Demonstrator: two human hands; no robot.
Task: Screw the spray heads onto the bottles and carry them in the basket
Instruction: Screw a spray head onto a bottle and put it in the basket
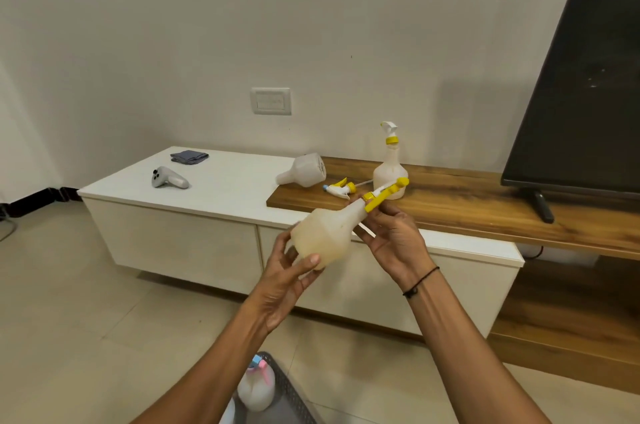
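Observation:
My left hand (289,279) grips the base of a translucent white bottle (323,236), tilted with its neck up and to the right. My right hand (394,238) pinches the yellow spray head (382,196) at the bottle's neck. On the wooden shelf (467,205) an upright bottle with a yellow and white spray head (390,163) stands. A headless bottle (304,170) lies on its side nearby. A loose yellow and white spray head (341,189) lies between them. A grey basket (294,396) on the floor holds a white bottle with a pink and blue head (258,385).
A low white cabinet (221,195) carries a grey controller (169,177) and a folded grey cloth (189,156). A black television (581,77) stands on the shelf at right. A wall switch plate (270,101) is behind. Tiled floor lies to the left.

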